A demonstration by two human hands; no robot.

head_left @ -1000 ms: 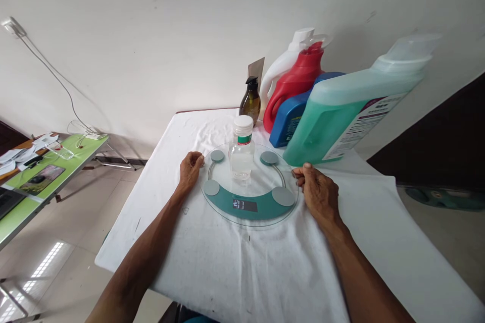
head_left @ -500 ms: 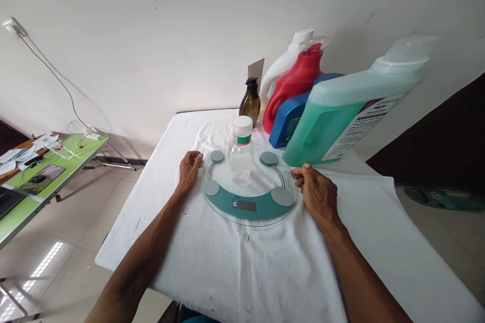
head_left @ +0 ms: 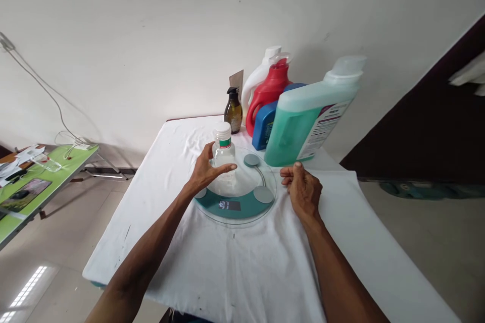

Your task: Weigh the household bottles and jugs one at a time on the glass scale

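Head view: left hand [head_left: 206, 174] clasping clear, white-capped, green-banded bottle [head_left: 223, 154] upright on glass scale [head_left: 242, 212].

Single head-worn view, forward and down, seemingly close over the table [head_left: 265, 272].

Brown pump bottle [head_left: 233, 111], red jug [head_left: 267, 92], blue jug [head_left: 264, 125], green detergent jug [head_left: 306, 118], green side table [head_left: 45, 181]

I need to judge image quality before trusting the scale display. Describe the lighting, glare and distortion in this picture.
Head view: soft, even daylight with faint shadows under the hands. The glass scale shows mild sheen, and its display is too small to read. Wide-angle distortion tilts the green detergent bottle and bends the wall edges. The small clear bottle is sharp.
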